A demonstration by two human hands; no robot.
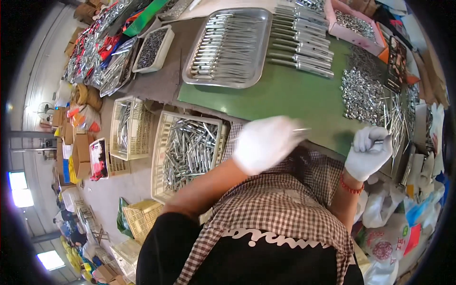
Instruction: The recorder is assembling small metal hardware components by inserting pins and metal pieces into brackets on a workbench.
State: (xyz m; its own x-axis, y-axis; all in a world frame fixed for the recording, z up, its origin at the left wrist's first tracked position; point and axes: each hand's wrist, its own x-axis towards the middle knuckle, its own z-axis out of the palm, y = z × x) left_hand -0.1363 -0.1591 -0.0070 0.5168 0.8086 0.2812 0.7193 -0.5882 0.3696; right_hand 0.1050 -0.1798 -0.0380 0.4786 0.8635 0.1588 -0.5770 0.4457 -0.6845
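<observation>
Here, a thin metal piece (301,129) in left hand (267,145), right hand (369,152) apart.

The fisheye view looked down from head height, close over the apron (285,204), toward the table (294,102) on the far side.

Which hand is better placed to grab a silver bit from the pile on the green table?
Probably the right hand: it is nearer the silver bits. The left hand is farther off and blurred, with a thin shiny piece sticking out.
</observation>
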